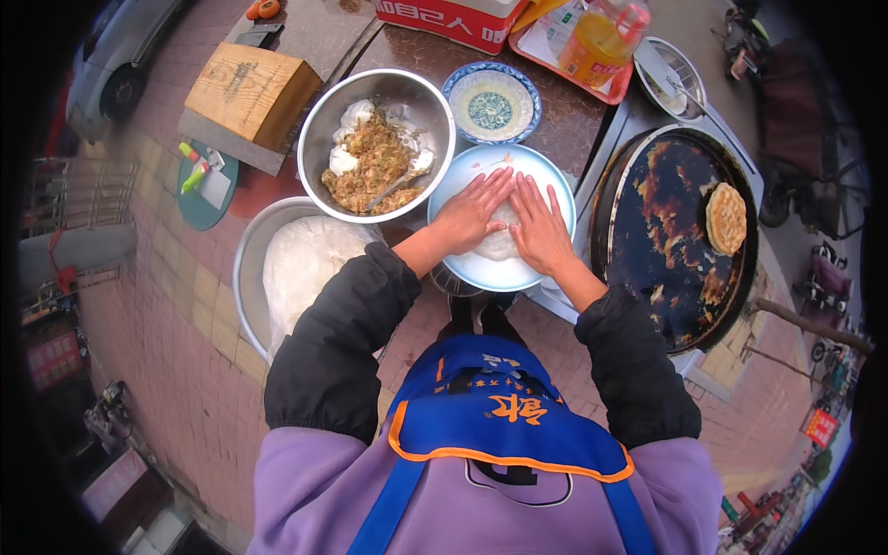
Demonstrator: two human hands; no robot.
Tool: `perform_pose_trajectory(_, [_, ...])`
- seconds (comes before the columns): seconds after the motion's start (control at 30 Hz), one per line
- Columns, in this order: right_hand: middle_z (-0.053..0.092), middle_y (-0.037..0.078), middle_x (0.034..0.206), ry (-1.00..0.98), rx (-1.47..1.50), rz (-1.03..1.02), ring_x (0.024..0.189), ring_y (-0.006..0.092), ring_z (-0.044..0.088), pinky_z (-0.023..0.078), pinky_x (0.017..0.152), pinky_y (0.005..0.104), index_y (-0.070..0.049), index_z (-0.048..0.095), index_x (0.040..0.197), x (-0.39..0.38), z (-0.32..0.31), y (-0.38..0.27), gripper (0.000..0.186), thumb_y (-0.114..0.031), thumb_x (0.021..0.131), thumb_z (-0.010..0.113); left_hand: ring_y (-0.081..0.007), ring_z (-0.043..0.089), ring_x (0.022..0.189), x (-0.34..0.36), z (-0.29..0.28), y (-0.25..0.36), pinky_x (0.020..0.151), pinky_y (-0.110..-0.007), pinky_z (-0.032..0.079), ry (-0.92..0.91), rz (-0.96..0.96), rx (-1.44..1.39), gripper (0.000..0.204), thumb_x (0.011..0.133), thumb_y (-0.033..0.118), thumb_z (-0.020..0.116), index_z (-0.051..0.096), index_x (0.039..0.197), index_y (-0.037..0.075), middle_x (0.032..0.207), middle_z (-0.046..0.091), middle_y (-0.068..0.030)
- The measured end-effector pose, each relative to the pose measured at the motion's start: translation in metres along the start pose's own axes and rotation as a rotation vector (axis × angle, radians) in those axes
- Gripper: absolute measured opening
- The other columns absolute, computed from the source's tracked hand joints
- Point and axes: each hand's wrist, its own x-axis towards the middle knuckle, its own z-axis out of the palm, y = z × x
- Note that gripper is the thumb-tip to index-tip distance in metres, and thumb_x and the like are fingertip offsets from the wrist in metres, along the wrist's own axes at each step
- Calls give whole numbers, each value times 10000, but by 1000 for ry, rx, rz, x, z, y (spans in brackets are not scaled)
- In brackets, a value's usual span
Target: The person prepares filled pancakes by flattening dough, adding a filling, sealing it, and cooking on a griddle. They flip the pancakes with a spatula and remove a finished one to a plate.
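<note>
A round of pale dough (499,246) lies in a light blue-rimmed plate (448,191) straight ahead of me. My left hand (474,211) rests flat on it, fingers stretched out and pointing away. From the other side my right hand (539,222) presses on the same dough, also flat, its fingertips close to the left ones. The hands cover much of the dough. Left of the plate a steel bowl (317,111) holds a chopped brownish filling (377,157) with white lumps and a spoon. Below that bowl, a larger metal basin (245,268) holds a big mass of white dough (310,264) under plastic.
On the right stands a wide black griddle (661,268) with one browned flatbread (726,219). Behind the plate sit a patterned bowl (490,104), a red tray (610,91) with a jug of yellow oil (601,46), and a red box (453,20). A wooden block (242,88) stands far left.
</note>
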Motion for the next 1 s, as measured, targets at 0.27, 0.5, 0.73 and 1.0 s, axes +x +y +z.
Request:
perform_pose_trajectory(0.27, [90,250,1655,157,58,327,1549,374,39,-20,1227,550,32,210,1569,-26,5,-19,927,-562,926,513,-318,119,1547,11,-1,7,1253,-465,101,-63,-80,270,823,966,451,544,200,1579,24,1667,142,-165])
perform_pose_trajectory(0.5, [108,263,1648,-63,42,384,1539,401,80,18,1223,550,8,235,1570,-28,-7,-34,782,-414,970,506,-359,65,1550,-4,33,33,1251,-473,86,79,-343,-99,791,1016,394,475,105,1587,-10,1669,49,-212])
perform_pose_trajectory(0.73, [208,134,1656,14,187,-142,1542,306,145,96,1251,484,-56,293,1565,38,-1,4,687,-316,972,523,-330,-7,1552,-17,15,14,1250,-404,13,341,-328,-880,651,1104,418,157,49,1595,5,1676,27,-186])
perform_pose_trajectory(1.0, [232,98,1651,-16,128,-144,1539,285,153,100,1249,492,-124,344,1553,28,-7,-27,643,-329,973,530,-340,4,1551,-32,3,14,1249,-417,43,345,-304,-808,706,1091,477,153,53,1591,-12,1670,48,-207])
